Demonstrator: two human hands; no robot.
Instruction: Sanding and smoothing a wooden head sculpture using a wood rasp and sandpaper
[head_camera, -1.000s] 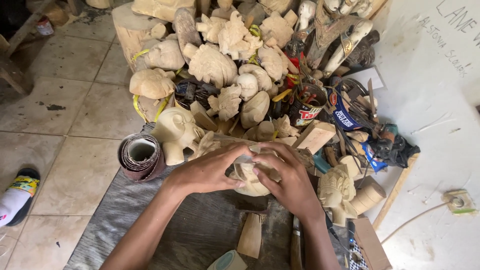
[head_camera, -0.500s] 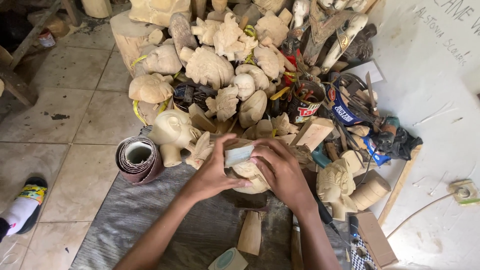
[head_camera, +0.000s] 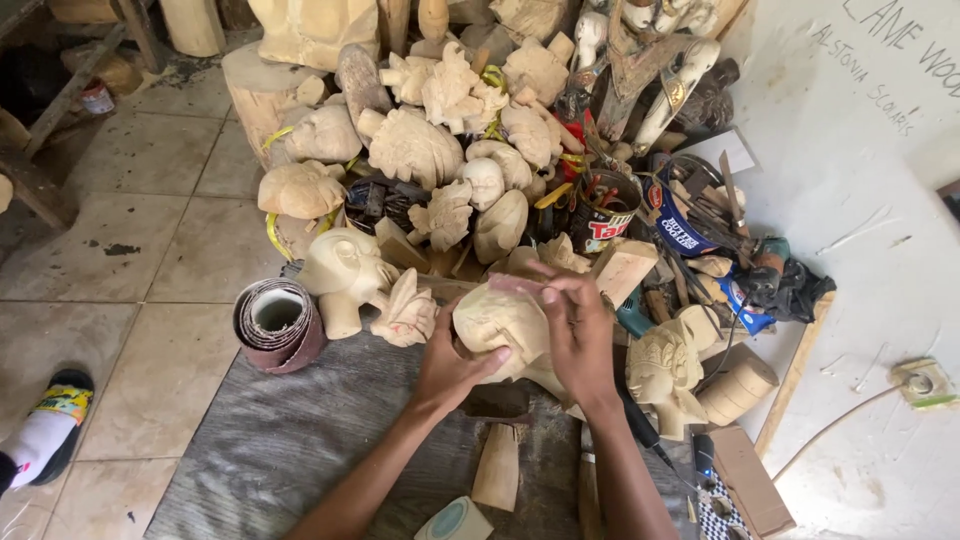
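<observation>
Pale, unfinished rounded wooden carving (head_camera: 500, 325), held above the far edge of the grey woven mat (head_camera: 300, 440) that covers the floor beneath the hands. Left hand (head_camera: 448, 365): fingers wrapped around the carving's lower near side, gripping it. Right hand (head_camera: 578, 330): laid over the carving's right side, fingers (head_camera: 548, 293) pressing a small reddish piece, apparently sandpaper (head_camera: 515, 284), against its top.

Roll of reddish-brown sandpaper (head_camera: 278, 322): lies at the mat's far left corner. Pale wooden bust with a smooth head (head_camera: 345, 270): stands just beside the roll. Small leaf-like pale carving (head_camera: 405, 310): near the left hand. Heap of pale wooden carvings (head_camera: 450, 150): beyond the mat's far edge. Pale carved figure head (head_camera: 660, 365): just right of the right forearm. Short tapered wooden block (head_camera: 497, 468): lies on the mat between the forearms.
</observation>
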